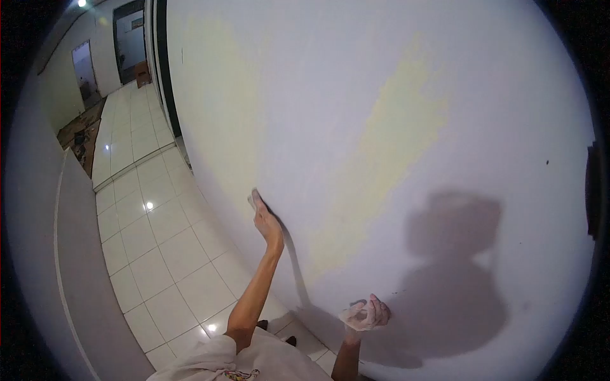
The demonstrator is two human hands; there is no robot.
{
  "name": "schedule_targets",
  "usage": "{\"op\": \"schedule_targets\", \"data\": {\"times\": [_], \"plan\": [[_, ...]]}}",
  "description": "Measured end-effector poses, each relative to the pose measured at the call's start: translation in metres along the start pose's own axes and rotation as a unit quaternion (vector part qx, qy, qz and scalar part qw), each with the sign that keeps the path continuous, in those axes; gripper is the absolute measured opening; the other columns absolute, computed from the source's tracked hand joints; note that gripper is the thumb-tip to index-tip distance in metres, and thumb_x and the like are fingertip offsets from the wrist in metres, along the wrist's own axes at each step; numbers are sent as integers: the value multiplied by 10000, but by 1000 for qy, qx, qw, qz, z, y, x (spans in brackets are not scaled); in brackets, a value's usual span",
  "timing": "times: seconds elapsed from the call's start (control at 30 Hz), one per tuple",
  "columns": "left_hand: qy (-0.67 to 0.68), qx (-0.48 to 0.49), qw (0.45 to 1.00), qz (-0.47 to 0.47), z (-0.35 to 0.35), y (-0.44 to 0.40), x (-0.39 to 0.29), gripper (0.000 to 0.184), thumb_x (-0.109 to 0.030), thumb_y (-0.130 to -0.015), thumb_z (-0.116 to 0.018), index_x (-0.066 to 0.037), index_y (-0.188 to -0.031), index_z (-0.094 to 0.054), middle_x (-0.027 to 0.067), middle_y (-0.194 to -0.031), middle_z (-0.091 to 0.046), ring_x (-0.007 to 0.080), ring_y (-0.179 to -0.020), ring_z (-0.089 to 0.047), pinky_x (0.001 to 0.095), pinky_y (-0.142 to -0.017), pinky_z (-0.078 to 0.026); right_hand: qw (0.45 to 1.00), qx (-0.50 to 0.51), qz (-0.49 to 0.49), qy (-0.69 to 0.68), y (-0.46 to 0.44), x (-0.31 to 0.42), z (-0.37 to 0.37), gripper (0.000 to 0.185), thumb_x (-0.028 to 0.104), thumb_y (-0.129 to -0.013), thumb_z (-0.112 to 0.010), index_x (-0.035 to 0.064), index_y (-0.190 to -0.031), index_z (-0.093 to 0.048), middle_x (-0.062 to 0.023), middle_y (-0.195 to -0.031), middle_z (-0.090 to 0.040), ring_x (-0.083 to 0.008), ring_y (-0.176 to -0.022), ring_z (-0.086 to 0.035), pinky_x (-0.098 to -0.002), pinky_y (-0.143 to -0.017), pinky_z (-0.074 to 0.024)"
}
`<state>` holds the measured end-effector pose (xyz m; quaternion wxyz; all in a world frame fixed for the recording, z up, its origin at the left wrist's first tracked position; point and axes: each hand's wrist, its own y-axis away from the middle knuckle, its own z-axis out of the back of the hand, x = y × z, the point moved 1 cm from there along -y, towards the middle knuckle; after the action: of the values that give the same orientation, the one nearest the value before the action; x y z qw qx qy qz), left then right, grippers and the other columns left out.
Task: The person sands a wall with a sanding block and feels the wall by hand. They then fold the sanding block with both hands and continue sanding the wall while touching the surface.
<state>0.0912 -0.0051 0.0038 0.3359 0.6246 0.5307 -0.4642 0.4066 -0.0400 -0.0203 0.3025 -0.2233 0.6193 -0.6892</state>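
Note:
My left hand (269, 227) reaches out along the pale wall (305, 114), its fingers pressed together against the surface. Between the fingers and the wall shows the edge of a thin pale grey piece (250, 202); its kind is hard to make out. Lower and to the right, my right hand (367, 314) is close to the wall with curled fingers and whitish dust on the skin. Whatever it may hold is hidden by the fingers. A broad yellow patch (381, 152) runs slantwise up the wall between the hands and above, and another yellow patch (222, 95) lies farther left.
White floor tiles (159, 241) stretch along the left, with a low step (136, 166) across them. A lower grey wall (82, 267) stands at far left. Doorways (130, 44) and a brown chair (142, 73) are in the distance. A dark fixture (593, 190) is at right.

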Motion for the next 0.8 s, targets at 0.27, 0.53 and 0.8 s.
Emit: {"op": "schedule_targets", "data": {"times": [0.27, 0.53, 0.8], "plan": [[-9, 80, 995, -55, -47, -15, -89, 588, -359, -1117, -331, 95, -1462, -472, 207, -1416, -593, 256, -1256, -561, 314, -1104, -367, 994, -77, 12, -74, -1, -1, -13, 292, 185, -930, -577, 70, -1198, -591, -106, -1025, -691, -261, -1156, -452, -395, -955, -392], [-17, 144, 977, -155, -91, -6, -214, 584, -348, -1110, -346, 128, -1404, -512, 232, -1446, -563, 297, -1386, -484, 356, -1178, -311, 989, -81, 24, -119, -1, -6, -15, 277, 168, -870, -554, 102, -1139, -567, -43, -1081, -682, -242, -1213, -436, -360, -969, -421], [0, 191, 881, -432, -117, 3, -281, 501, -240, -1101, -346, 151, -1366, -512, 311, -1514, -451, 429, -1476, -356, 411, -1211, -280, 991, -71, 25, -113, 6, -7, -13, 218, 147, -860, -569, 127, -1077, -569, -37, -1080, -687, -239, -1183, -456, -348, -969, -426]]}}
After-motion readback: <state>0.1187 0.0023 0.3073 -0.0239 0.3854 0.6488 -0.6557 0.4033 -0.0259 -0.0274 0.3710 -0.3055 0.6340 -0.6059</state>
